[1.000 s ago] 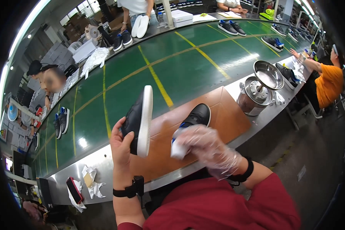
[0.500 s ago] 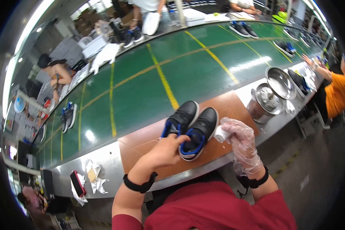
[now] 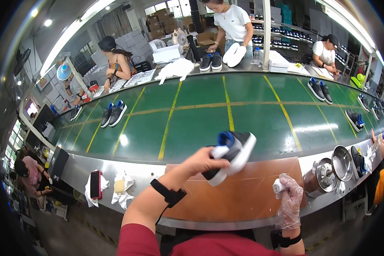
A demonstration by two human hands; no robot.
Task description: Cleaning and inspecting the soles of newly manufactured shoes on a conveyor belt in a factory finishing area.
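Observation:
A pair of black sneakers (image 3: 242,154) with white soles and blue lining is held up by my left hand (image 3: 204,162), which grips them at the heel end. They hang tilted and slightly blurred above the far edge of a brown board (image 3: 239,196), where it meets the green conveyor belt (image 3: 196,123). Over the board's right end, my right hand (image 3: 291,196), in a clear plastic glove, is closed around a wadded white cloth (image 3: 278,186). That hand is apart from the shoes.
Right of the board stand a steel pot (image 3: 322,177) and a steel bowl (image 3: 342,162). At left lie a red-edged phone (image 3: 96,184) and a tan block on white cloth (image 3: 120,186). More sneakers (image 3: 114,114) sit on the belt; several people work around it.
The sneakers have left the board, lifted by my left hand toward the belt, and their direction has turned. My right hand with the cloth is now farther from them. The view has tilted up.

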